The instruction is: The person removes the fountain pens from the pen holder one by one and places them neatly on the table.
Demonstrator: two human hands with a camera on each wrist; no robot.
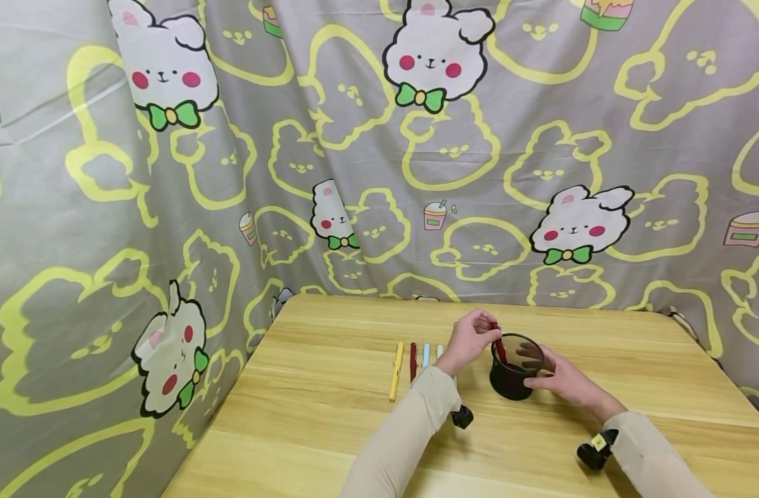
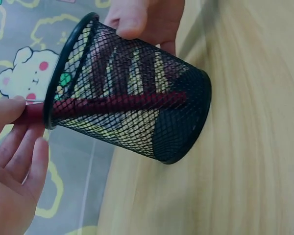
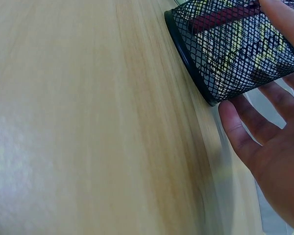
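A black mesh pen holder stands upright on the table. My left hand pinches the upper end of a dark red pen at the holder's rim. Most of that pen is inside, seen through the mesh, its lower end near the bottom. On the other side, my right hand holds the pen holder, thumb in front and fingers behind the mesh. Left of the holder lie a yellow pen, another dark red pen, a light blue pen and a pale green pen, partly hidden by my left arm.
The wooden table reaches back to a grey curtain with cartoon bunnies. A black wrist camera hangs below my left wrist, and another camera sits at my right wrist, both just above the table.
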